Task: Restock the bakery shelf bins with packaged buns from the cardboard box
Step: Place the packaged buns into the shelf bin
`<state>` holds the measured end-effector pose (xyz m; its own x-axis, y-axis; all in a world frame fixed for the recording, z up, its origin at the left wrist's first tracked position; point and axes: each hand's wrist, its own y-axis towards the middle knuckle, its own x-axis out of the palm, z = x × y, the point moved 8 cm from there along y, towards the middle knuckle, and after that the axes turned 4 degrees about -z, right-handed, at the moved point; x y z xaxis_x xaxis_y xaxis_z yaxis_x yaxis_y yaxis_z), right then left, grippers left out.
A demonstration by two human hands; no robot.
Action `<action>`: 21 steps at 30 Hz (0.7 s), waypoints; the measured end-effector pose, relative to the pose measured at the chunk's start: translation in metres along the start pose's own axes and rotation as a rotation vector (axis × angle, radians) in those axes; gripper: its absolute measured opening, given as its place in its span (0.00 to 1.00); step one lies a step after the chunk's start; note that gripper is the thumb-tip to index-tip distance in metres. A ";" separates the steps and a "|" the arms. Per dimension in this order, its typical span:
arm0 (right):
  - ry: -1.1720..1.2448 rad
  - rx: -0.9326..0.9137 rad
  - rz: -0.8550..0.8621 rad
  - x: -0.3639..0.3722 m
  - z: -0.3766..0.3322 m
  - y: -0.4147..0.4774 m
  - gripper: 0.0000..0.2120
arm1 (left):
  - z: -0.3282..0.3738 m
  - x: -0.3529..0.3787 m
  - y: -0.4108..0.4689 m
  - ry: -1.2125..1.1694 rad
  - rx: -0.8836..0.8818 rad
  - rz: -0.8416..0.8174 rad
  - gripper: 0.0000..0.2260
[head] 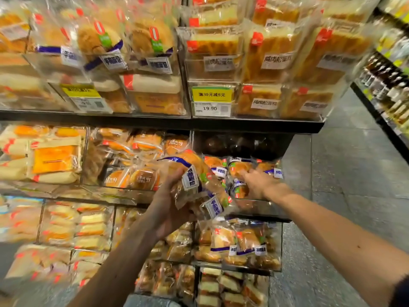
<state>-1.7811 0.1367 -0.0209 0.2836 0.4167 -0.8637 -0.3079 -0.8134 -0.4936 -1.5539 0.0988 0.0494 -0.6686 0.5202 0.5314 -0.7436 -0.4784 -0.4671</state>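
Crinkly clear plastic is bunching under my left hand (170,196), which is gripping a bundle of packaged buns (194,185) from below, thumb and fingers curled round the wrappers. That bundle is lying with its long axis slanting from upper left down to lower right, just below the middle of the frame, and its lower end is sitting just beside my right hand (254,185). My right hand is reaching forward with fingers stretched out and holding nothing, its tips pressing on the blue-banded packs (236,167) lying in the clear bin (261,206) at centre right.

So the bin is sitting to the right of the bundle and just beyond it. I judge the left hand is the one placed to swing its load across while the right is making room. Further back on that shelf, dark buns (232,145) are showing dimly. Left of it, a neighbouring bin (86,156) is holding round orange-brown buns. Below, a lower bin (280,244) is holding more of the same banded packs. No cardboard box is showing anywhere in the frame.
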 end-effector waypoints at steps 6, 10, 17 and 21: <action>0.007 0.040 0.034 -0.004 -0.010 -0.001 0.32 | 0.001 0.009 0.002 0.101 -0.035 -0.015 0.25; 0.020 0.108 0.001 -0.004 -0.012 0.000 0.32 | 0.005 0.018 0.004 0.120 -0.065 -0.071 0.24; 0.252 0.146 -0.210 0.006 -0.003 -0.011 0.10 | 0.006 0.014 0.012 0.122 -0.112 -0.100 0.22; 0.548 0.012 -0.192 -0.019 0.000 -0.020 0.20 | 0.011 0.017 0.015 0.134 -0.113 -0.105 0.25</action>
<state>-1.7805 0.1455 0.0054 0.7629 0.2828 -0.5814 -0.2142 -0.7379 -0.6400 -1.5762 0.0925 0.0584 -0.5770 0.6563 0.4862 -0.8009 -0.3380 -0.4942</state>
